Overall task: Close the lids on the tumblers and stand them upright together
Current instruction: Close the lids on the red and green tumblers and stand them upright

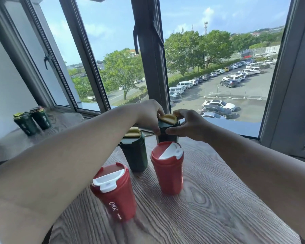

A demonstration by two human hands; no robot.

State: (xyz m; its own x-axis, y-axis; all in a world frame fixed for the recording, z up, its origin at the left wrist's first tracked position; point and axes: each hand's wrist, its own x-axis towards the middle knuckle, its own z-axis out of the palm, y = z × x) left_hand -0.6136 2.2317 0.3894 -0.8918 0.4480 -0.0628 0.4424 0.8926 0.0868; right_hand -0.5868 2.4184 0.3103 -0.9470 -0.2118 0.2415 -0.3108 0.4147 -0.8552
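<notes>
- Right, both hands are up on the far green tumbler (pixel 166 125), which stands at the window end of the desk (pixel 209 199).
- The left hand (pixel 148 115) wraps the rim from its own side, with the fingers curled over the top and the thumb down the wall.
- The right hand (pixel 188 125) pinches the yellow lid (pixel 168 118), fingertips on the flap's far edge and thumb braced against the cup below.
- Handling, I'd judge: hard and smooth-walled, likely light if empty, so a push could skid or tip it. Best to steady the body with one hand and press the flap with the other.
- Now the count. The second green tumbler (pixel 134 154), also yellow-lidded, is just under the left wrist.
- Two red tumblers with white flaps stand nearer the person: one (pixel 167 169) below the right hand, one (pixel 115 192) below the left forearm.
- Two more dark tumblers (pixel 33 120) stand close together, well off to the left of the left hand.
- That makes six, all standing.
</notes>
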